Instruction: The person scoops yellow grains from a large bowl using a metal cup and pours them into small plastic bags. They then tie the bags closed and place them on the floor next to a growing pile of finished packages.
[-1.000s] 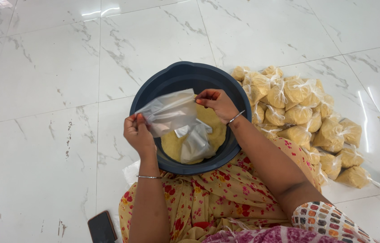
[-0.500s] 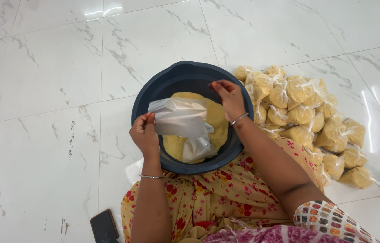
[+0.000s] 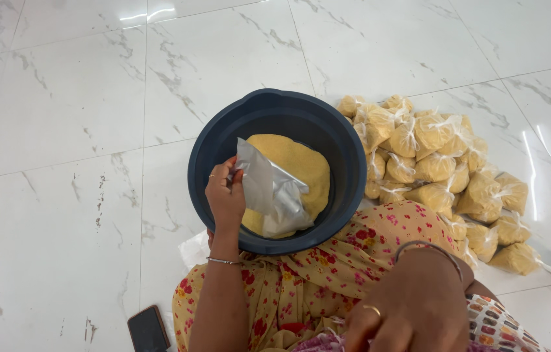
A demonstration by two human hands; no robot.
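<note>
A dark blue plastic basin (image 3: 223, 140) stands on the white marble floor and holds a mound of yellow powder (image 3: 295, 163). My left hand (image 3: 224, 195) pinches the edge of a clear plastic bag (image 3: 269, 189) that lies over the powder inside the basin. My right hand (image 3: 412, 309) is low in the view, close to the camera over my lap, fingers curled; whether it holds anything I cannot make out. Both wrists carry thin bangles.
A heap of several tied clear bags filled with yellow powder (image 3: 438, 163) lies right of the basin. A dark phone (image 3: 148, 329) rests on the floor at lower left. My floral yellow garment (image 3: 327, 274) covers my lap.
My right hand has left the bag and the basin and pulled back toward my lap. The left hand alone keeps the bag, which now droops onto the powder.
</note>
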